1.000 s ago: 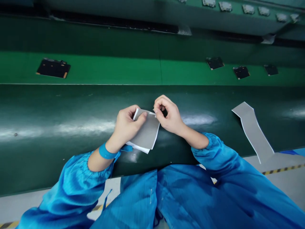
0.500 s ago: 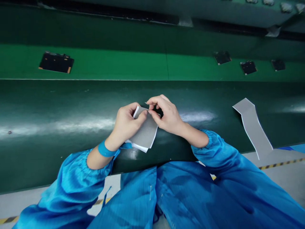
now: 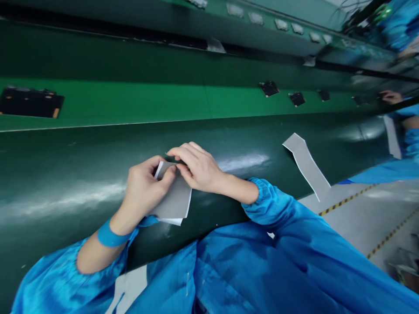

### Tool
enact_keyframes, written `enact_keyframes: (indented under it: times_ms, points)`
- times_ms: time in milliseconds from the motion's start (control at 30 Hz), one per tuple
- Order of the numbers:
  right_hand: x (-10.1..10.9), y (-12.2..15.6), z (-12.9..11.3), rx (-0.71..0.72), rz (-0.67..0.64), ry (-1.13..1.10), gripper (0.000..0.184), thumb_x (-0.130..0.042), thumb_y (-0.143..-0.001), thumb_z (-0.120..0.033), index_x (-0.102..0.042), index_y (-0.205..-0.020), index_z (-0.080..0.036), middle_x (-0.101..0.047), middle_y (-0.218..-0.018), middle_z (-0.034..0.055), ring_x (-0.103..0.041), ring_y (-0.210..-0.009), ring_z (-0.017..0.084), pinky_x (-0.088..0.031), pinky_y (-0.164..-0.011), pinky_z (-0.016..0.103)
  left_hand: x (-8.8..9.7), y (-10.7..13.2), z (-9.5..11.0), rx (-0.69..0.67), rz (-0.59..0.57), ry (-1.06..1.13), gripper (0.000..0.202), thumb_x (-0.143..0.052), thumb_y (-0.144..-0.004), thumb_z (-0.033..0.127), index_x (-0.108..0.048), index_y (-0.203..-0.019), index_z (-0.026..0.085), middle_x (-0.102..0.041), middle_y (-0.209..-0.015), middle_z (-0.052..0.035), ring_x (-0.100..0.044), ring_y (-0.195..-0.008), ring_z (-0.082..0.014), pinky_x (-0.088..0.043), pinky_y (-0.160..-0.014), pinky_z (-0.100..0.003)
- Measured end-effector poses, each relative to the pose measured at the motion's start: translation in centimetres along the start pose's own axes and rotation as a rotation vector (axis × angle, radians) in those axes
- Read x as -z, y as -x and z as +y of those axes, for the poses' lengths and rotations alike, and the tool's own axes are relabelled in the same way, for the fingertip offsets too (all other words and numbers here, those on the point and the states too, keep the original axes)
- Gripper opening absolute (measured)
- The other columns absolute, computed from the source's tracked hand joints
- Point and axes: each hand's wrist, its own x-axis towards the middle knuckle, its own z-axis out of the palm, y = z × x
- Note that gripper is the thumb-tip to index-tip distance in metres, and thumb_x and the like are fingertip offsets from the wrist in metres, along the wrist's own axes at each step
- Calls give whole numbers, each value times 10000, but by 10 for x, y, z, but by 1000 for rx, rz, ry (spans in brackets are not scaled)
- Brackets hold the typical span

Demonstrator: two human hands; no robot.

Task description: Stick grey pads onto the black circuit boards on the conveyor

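Note:
My left hand (image 3: 145, 187) is closed on a folded grey sheet (image 3: 175, 200) with white edges. Its thumb lies on the grey face, and the other fingers are behind the sheet. At the sheet's top edge is my right hand (image 3: 198, 168), its fingers bent and its thumb tip against or close to the edge. A tiny pale bit shows at the tip of its index finger, too small to name. What lies between its thumb and other fingers is hidden. A blue band (image 3: 111, 235) goes round my left wrist.
Another grey strip (image 3: 309, 163) lies bent on the dark green bench (image 3: 81, 174), overhanging its front edge. A black board (image 3: 31, 102) sits on the bright green belt at left; several smaller boards (image 3: 297, 99) lie rightward. At far right is a co-worker's hand (image 3: 391, 97) and blue sleeve.
The view has swung to the right, so bench, boards and my hands appear further left and a co-worker has come into sight. Both hands keep nearly the same pose on the sheet.

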Motion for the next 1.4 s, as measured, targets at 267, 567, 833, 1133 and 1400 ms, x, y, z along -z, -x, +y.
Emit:
enact_keyframes:
  times_ms: [267, 567, 833, 1133, 1400]
  points:
    - [-1, 1, -2, 18, 28, 2, 268, -375, -1070, -135, -522, -1293, -146, -696, -1103, 108, -625, -1058, 226, -518, -963, 375, -1, 2, 1, 23, 13, 5, 278, -682, -819, 400, -583, -652, 200, -527, -555, 33, -453, -536, -121, -316, -505, -265]
    - [2, 2, -3, -243, 128, -465, 348, -531, -959, -170, -446, -1292, -224, -630, -885, -32, -414, -582, 108, -423, -630, 280, 2, -2, 8, 163, -76, 247, 304, -673, -778, 404, -498, -617, 213, -469, -565, 34, -415, -541, -120, -310, -498, -245]
    - [0, -96, 27, -281, 110, -639, 458, -711, -872, -351, -431, -1223, -260, -631, -837, -41, -358, -527, 96, -310, -520, 282, -11, 17, 13, -126, -175, 241, 178, -573, -822, 289, -509, -678, 205, -516, -602, 39, -473, -586, -122, -333, -581, -259]
    - [-119, -279, 21, -190, -276, -484, 406, -619, -795, -52, -403, -1072, -256, -632, -736, -69, -650, -702, 159, -526, -685, 308, -16, 29, 7, -501, -298, -76, 162, -597, -826, 244, -470, -729, 223, -683, -742, -19, -621, -639, -176, -288, -534, -358]
    - [-149, -295, 39, -185, -291, -406, 407, -656, -772, -53, -393, -1002, -263, -647, -798, -46, -699, -768, 188, -583, -737, 368, -11, 27, 11, -514, -304, -116, 124, -634, -852, 275, -567, -770, 210, -728, -797, -51, -696, -677, -218, -322, -502, -370]
